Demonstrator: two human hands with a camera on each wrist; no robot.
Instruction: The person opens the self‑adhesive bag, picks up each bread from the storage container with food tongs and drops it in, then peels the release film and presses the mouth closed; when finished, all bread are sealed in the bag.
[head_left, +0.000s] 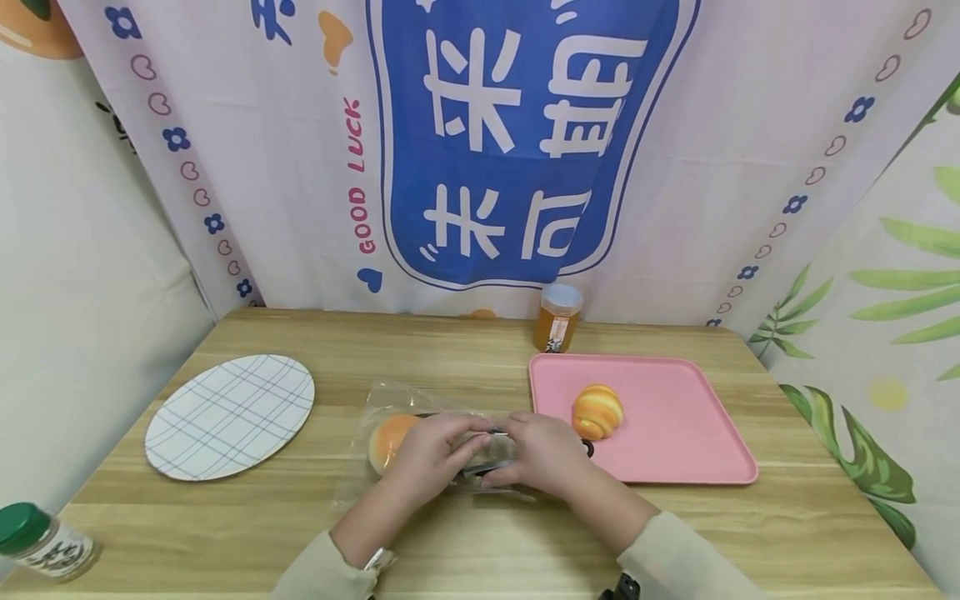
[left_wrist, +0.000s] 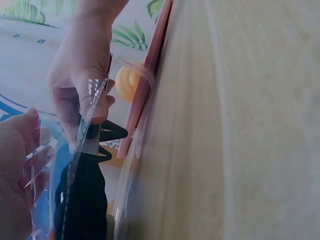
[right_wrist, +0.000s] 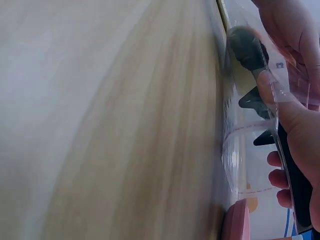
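Note:
Black tongs (right_wrist: 298, 187) with a broad rounded tip and small pointed feet lie along my right hand (head_left: 546, 454), whose thumb and fingers grip them. Part of the tongs is seen through a clear plastic bag (head_left: 382, 396). My left hand (head_left: 435, 450) holds the bag's film between thumb and curled fingers, close to the right hand. Beside the left hand, a round bun (head_left: 392, 437) with an orange-brown top shows through the plastic, partly hidden by that hand. A dark ring at the tongs' end peeks out past the right hand, over the tray's edge.
A pink tray (head_left: 675, 425) on the right carries a croissant-like roll (head_left: 597, 412). Behind it stands a jar of amber contents (head_left: 558, 318). An oval checked plate (head_left: 231, 417) lies on the left, and a green-lidded jar (head_left: 47, 540) stands at the near left edge.

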